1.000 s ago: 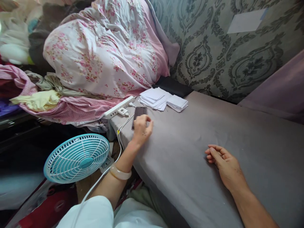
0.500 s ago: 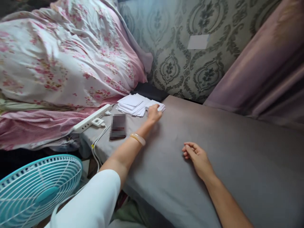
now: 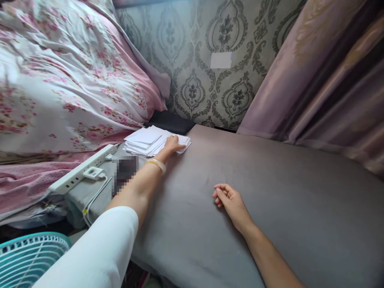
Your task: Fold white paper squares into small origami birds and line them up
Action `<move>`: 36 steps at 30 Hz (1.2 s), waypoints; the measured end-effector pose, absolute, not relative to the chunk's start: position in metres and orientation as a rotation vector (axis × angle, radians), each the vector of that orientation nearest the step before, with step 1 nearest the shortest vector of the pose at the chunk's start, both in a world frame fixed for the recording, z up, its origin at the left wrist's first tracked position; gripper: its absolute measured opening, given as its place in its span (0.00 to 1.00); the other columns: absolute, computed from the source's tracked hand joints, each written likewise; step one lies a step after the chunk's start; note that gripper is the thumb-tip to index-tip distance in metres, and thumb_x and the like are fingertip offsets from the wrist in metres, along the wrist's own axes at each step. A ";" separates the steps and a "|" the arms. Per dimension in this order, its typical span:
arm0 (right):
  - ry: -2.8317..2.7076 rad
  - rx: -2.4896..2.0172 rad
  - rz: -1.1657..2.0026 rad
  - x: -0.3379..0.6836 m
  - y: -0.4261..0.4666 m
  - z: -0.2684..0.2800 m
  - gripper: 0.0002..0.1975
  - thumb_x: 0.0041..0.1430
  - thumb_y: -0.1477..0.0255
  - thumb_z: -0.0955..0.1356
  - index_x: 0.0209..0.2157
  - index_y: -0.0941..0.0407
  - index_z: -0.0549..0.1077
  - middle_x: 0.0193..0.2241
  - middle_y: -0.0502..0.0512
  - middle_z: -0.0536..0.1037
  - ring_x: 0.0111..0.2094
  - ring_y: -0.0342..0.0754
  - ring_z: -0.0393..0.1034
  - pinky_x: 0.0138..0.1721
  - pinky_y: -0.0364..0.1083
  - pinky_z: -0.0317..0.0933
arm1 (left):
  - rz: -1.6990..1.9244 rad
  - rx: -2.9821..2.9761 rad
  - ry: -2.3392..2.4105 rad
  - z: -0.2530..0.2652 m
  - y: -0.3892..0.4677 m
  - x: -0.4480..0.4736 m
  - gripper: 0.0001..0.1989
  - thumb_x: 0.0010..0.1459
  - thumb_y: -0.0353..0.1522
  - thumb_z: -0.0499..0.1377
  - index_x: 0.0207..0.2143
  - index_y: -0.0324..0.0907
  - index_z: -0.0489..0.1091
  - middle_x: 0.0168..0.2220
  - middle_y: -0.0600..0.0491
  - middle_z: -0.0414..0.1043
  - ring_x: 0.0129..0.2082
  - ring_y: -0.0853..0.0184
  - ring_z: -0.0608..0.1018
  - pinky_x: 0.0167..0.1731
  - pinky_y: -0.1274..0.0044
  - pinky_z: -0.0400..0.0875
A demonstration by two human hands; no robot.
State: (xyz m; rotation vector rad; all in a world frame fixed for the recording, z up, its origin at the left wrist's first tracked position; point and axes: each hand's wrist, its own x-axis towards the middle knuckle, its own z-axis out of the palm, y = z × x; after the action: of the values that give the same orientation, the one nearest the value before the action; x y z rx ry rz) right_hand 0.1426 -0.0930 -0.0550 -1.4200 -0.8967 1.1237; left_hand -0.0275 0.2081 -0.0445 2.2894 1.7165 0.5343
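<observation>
Far up on the grey-covered surface lies a stack of white paper sheets (image 3: 147,138), somewhat fanned out. My left hand (image 3: 173,144), with a pale bangle (image 3: 157,164) at the wrist, is at a smaller pile of white paper (image 3: 186,142) that adjoins the stack on its right. The thumb points right along the near edge of this pile, and the other fingers bend over it; their tips are partly hidden. Nearer me, my right hand (image 3: 229,202) rests on the grey cover (image 3: 270,192), fingers curled and thumb against the index finger, with nothing visible in them.
A blurred-out dark phone-like object (image 3: 124,170) lies left of my forearm. A white power strip (image 3: 87,168) with a plugged-in charger (image 3: 93,173) and cables runs along the left edge. A turquoise fan (image 3: 33,256) stands lower left. Floral bedding (image 3: 75,80) is piled at left.
The view has shifted, so everything sits further left. My left hand has turned, its thumb now stretching right over the small paper pile. My right hand keeps the same curled pose.
</observation>
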 end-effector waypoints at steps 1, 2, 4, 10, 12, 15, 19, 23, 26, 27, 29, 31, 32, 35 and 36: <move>-0.897 -1.421 1.126 0.143 -0.093 -0.055 0.17 0.51 0.57 0.70 0.35 0.56 0.71 0.26 0.51 0.74 0.24 0.42 0.65 0.26 0.43 0.59 | 0.521 2.289 1.715 -0.046 0.208 -0.029 0.28 0.44 0.44 0.64 0.44 0.34 0.70 0.48 0.35 0.69 0.53 0.47 0.70 0.51 0.68 0.63; -0.898 -1.425 1.129 0.143 -0.093 -0.055 0.17 0.51 0.57 0.70 0.35 0.55 0.71 0.26 0.51 0.74 0.24 0.42 0.65 0.26 0.43 0.59 | 0.512 2.286 1.715 -0.047 0.208 -0.029 0.29 0.44 0.44 0.64 0.44 0.34 0.70 0.48 0.36 0.69 0.52 0.48 0.70 0.51 0.68 0.63; -0.903 -1.436 1.127 0.144 -0.093 -0.055 0.17 0.51 0.57 0.70 0.35 0.55 0.72 0.27 0.51 0.74 0.25 0.42 0.65 0.26 0.43 0.60 | 0.507 2.272 1.720 -0.048 0.207 -0.031 0.29 0.43 0.45 0.64 0.45 0.36 0.69 0.48 0.38 0.70 0.52 0.49 0.71 0.50 0.69 0.64; -0.917 -1.470 1.112 0.146 -0.090 -0.056 0.18 0.49 0.55 0.70 0.35 0.55 0.72 0.27 0.52 0.74 0.25 0.43 0.65 0.26 0.43 0.60 | 0.551 2.178 1.727 -0.047 0.208 -0.031 0.31 0.44 0.45 0.64 0.48 0.37 0.68 0.49 0.42 0.71 0.51 0.51 0.71 0.49 0.70 0.65; -0.918 -1.470 1.115 0.145 -0.090 -0.056 0.18 0.49 0.55 0.70 0.35 0.55 0.72 0.27 0.52 0.74 0.25 0.43 0.65 0.26 0.43 0.61 | 0.579 2.149 1.714 -0.046 0.207 -0.032 0.32 0.45 0.45 0.64 0.49 0.36 0.67 0.50 0.41 0.70 0.52 0.52 0.71 0.49 0.71 0.65; -0.921 -1.469 1.114 0.145 -0.090 -0.055 0.18 0.49 0.56 0.70 0.35 0.55 0.71 0.27 0.52 0.74 0.25 0.43 0.65 0.26 0.43 0.61 | 0.630 2.112 1.688 -0.047 0.204 -0.035 0.33 0.47 0.44 0.64 0.51 0.35 0.66 0.52 0.40 0.69 0.52 0.53 0.71 0.50 0.72 0.65; -0.922 -1.471 1.107 0.145 -0.091 -0.054 0.18 0.49 0.56 0.70 0.34 0.55 0.72 0.27 0.53 0.74 0.25 0.43 0.65 0.26 0.43 0.61 | 0.701 2.071 1.671 -0.046 0.200 -0.038 0.32 0.49 0.44 0.63 0.52 0.34 0.65 0.52 0.41 0.70 0.50 0.56 0.73 0.49 0.72 0.66; -0.931 -1.466 1.107 0.145 -0.090 -0.055 0.18 0.48 0.55 0.70 0.35 0.55 0.72 0.27 0.53 0.74 0.25 0.43 0.66 0.26 0.43 0.61 | 0.792 2.074 1.678 -0.045 0.194 -0.039 0.28 0.51 0.42 0.61 0.51 0.34 0.66 0.50 0.42 0.72 0.47 0.58 0.75 0.47 0.73 0.67; -0.930 -1.460 1.103 0.145 -0.089 -0.055 0.19 0.48 0.55 0.70 0.35 0.55 0.72 0.27 0.52 0.74 0.25 0.43 0.66 0.26 0.43 0.61 | 0.869 2.112 1.677 -0.045 0.189 -0.039 0.19 0.56 0.38 0.57 0.47 0.36 0.70 0.46 0.44 0.74 0.45 0.60 0.75 0.46 0.73 0.68; -0.924 -1.460 1.099 0.144 -0.089 -0.055 0.18 0.48 0.55 0.70 0.35 0.55 0.72 0.27 0.52 0.74 0.25 0.43 0.66 0.26 0.43 0.61 | 0.893 2.128 1.674 -0.045 0.187 -0.039 0.16 0.56 0.36 0.55 0.44 0.37 0.72 0.44 0.45 0.75 0.44 0.60 0.75 0.46 0.73 0.67; -0.911 -1.453 1.091 0.144 -0.090 -0.055 0.18 0.47 0.56 0.70 0.34 0.55 0.72 0.26 0.52 0.74 0.24 0.43 0.66 0.26 0.43 0.61 | 0.949 2.157 1.674 -0.041 0.182 -0.038 0.13 0.57 0.33 0.53 0.40 0.38 0.74 0.42 0.45 0.76 0.43 0.60 0.76 0.47 0.73 0.67; -0.907 -1.438 1.090 0.144 -0.090 -0.054 0.18 0.47 0.56 0.71 0.33 0.56 0.72 0.25 0.52 0.74 0.24 0.42 0.66 0.25 0.43 0.61 | 1.031 2.174 1.692 -0.033 0.176 -0.036 0.12 0.59 0.31 0.51 0.39 0.38 0.73 0.43 0.43 0.74 0.46 0.58 0.74 0.49 0.72 0.65; -0.907 -1.430 1.090 0.144 -0.090 -0.054 0.18 0.47 0.56 0.71 0.33 0.56 0.72 0.25 0.52 0.74 0.24 0.42 0.66 0.25 0.43 0.61 | 1.085 2.178 1.706 -0.026 0.172 -0.034 0.13 0.61 0.31 0.49 0.40 0.37 0.72 0.45 0.42 0.73 0.48 0.57 0.73 0.51 0.70 0.64; -0.910 -1.413 1.090 0.145 -0.090 -0.057 0.18 0.48 0.57 0.71 0.34 0.56 0.71 0.26 0.52 0.75 0.24 0.42 0.66 0.25 0.43 0.61 | 1.285 2.183 1.697 -0.002 0.153 -0.024 0.16 0.66 0.31 0.43 0.45 0.37 0.68 0.48 0.41 0.69 0.53 0.58 0.69 0.56 0.69 0.58; -0.902 -1.406 1.091 0.145 -0.090 -0.058 0.18 0.48 0.57 0.71 0.34 0.56 0.71 0.26 0.52 0.75 0.24 0.42 0.66 0.25 0.42 0.61 | 1.454 2.155 1.591 0.006 0.143 -0.019 0.15 0.66 0.31 0.43 0.44 0.37 0.67 0.46 0.41 0.69 0.52 0.59 0.70 0.55 0.69 0.59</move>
State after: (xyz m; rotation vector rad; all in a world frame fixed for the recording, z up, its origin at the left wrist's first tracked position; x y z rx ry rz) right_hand 0.1455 -0.0897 -0.0578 -1.4055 -0.9019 1.0911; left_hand -0.0185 0.1432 0.0060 2.1549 1.5910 1.4538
